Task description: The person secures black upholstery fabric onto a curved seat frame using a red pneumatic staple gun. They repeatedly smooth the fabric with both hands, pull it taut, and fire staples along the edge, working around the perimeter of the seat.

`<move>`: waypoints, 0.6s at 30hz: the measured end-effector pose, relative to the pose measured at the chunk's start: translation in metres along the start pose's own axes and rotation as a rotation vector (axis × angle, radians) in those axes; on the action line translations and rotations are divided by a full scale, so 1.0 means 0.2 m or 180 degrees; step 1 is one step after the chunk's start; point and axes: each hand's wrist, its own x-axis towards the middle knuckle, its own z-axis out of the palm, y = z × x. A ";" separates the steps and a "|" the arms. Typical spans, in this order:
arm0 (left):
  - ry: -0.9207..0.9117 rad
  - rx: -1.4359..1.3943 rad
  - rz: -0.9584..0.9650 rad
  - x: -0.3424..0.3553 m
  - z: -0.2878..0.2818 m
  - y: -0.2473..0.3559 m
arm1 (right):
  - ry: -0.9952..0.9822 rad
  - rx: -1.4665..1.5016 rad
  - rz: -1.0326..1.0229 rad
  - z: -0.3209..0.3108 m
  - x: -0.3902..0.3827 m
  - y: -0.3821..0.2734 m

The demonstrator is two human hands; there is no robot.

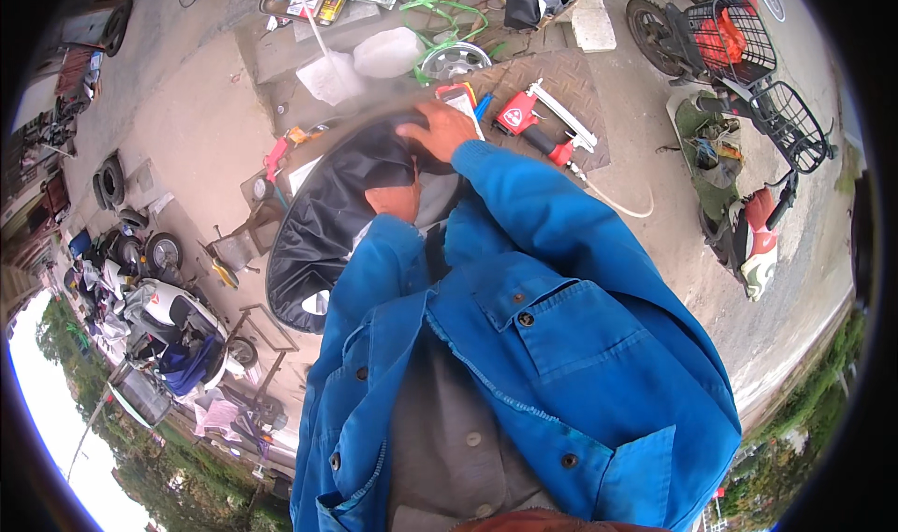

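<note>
A long black vinyl cover (313, 218), shaped like a motorbike seat, lies creased in front of me, with pale patches showing at its inner side. My right hand (441, 130) is closed over its far edge, thumb on the near side. Lower down, my left hand (395, 201) reaches in under a fold of the vinyl, which hides most of its fingers. To the right of my right hand, a red staple gun (516, 114) with a black grip rests on a steel plate (591, 87). A pale air hose (617, 206) runs from it. Beside it lies a blue tool (483, 107).
Beyond the cover are white lumps of foam or plastic (389, 53), green straps (440, 13) and a round metal wheel (456, 60). A red-handled tool (275, 160) sits at the left. A bike with a basket (737, 38) stands right; a scooter (173, 307) and tyres (112, 180) are left.
</note>
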 end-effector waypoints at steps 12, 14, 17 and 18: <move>-0.0387 -0.0173 -0.0607 -0.03 0.01 0.06 | -0.0299 -0.0468 0.0073 0.00 0.12 -0.02; -0.0511 -0.0218 -0.0581 -0.05 -0.03 0.05 | -0.0348 -0.0440 0.0099 0.00 0.13 -0.01; -0.0106 -0.0561 -0.0333 -0.11 -0.05 -0.01 | -0.0351 -0.0491 0.0033 0.03 0.14 0.02; -0.0077 -0.0581 -0.0330 -0.12 -0.06 -0.03 | -0.0343 -0.0560 0.0000 0.03 0.15 0.01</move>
